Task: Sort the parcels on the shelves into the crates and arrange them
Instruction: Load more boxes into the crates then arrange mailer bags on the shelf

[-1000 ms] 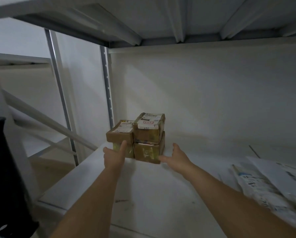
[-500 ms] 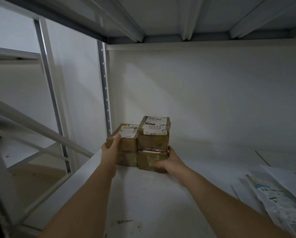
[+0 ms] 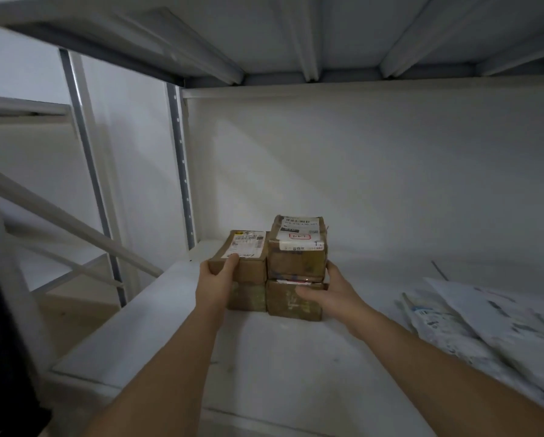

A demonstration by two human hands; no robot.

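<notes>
Several small brown cardboard parcels stand stacked two high on the white shelf (image 3: 264, 357). My left hand (image 3: 217, 282) grips the upper left parcel (image 3: 248, 257), thumb on its white label. Under it sits a lower left parcel (image 3: 248, 296). My right hand (image 3: 327, 294) holds the right side of the stack, thumb across the front of the lower right parcel (image 3: 283, 302), fingers behind the corner. The upper right parcel (image 3: 297, 250) carries a label with a red box mark.
White plastic mailer bags (image 3: 485, 323) lie flat on the shelf at the right. A shelf upright (image 3: 180, 165) stands just left of the stack, the upper shelf's underside (image 3: 295, 36) is close overhead. A dark object (image 3: 2, 326) sits at the left edge.
Both hands reached forward from open in front of the stack and closed on its two sides. The stack has shifted slightly toward me on the shelf.
</notes>
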